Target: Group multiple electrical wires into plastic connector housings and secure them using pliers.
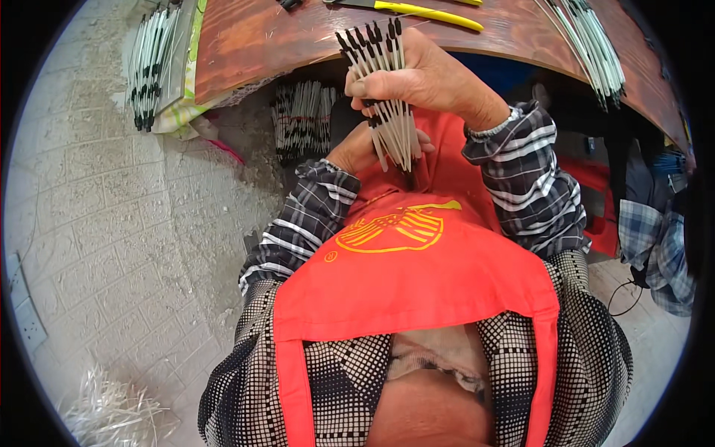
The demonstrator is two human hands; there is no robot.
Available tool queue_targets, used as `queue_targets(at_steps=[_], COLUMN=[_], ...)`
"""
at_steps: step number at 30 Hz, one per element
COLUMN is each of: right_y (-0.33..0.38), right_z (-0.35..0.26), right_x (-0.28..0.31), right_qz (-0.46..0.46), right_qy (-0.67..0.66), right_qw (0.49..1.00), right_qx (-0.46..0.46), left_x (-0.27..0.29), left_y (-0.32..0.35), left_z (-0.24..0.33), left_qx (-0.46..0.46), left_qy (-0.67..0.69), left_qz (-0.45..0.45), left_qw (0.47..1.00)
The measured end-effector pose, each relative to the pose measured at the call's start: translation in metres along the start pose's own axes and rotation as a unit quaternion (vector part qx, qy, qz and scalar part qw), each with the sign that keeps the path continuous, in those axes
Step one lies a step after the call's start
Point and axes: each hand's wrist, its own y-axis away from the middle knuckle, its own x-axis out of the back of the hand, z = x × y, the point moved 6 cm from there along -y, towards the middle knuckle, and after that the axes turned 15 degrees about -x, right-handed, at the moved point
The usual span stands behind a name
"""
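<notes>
In the head view, the person's right hand [428,78] is closed around a bundle of thin white rods [395,134] with black tips, thumb laid across the front. The bundle stands before the red apron [410,287], just off the near edge of the counter [261,48]. It is held nearly upright, black tips fanned above the fist, apparently so that the ends can be seen and evened up; a second row of black shows below the thumb, so the rods seem to sit at two levels.

The left hand [356,151] is lower, partly hidden behind the bundle, with fingertips emerging on its far side. It seems to steady the lower ends, but how tightly it closes cannot be told.

Similar rods lie in a right-hand pile [592,56] on the counter and a left-hand pile [153,71] beside a green-and-white cloth [179,117], both probably kept within arm's reach. Another stack [304,115] sits below the counter edge, a reddish band across it likely keeping it together. Yellow-handled pliers [432,15] lie beyond the right hand, leaving the near edge free.
</notes>
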Motion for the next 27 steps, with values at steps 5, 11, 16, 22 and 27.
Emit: queue_targets(at_steps=[5,11,16,22,27], right_y=[-0.025,-0.015,-0.016,-0.008,0.001], right_z=[0.012,0.008,0.016,0.006,0.007], right_x=[0.01,0.017,0.025,0.022,0.018], right_qz=[-0.009,-0.017,0.009,0.047,0.023], right_qy=[-0.008,-0.017,-0.011,-0.069,-0.056], right_qw=[0.999,0.999,0.999,0.996,0.998], right_qx=[-0.048,-0.045,-0.039,-0.009,-0.014], left_x=[0.024,0.024,0.008,-0.039,-0.059], left_y=[-0.008,-0.003,0.012,0.008,0.006], left_z=[0.0,0.018,0.098,0.176,0.189], left_qx=[0.027,-0.06,-0.225,-0.375,-0.42], left_qy=[0.076,0.136,-0.003,-0.096,-0.111], left_qz=[0.054,0.183,0.264,0.313,0.335], left_qw=[0.995,0.972,0.938,0.867,0.836])
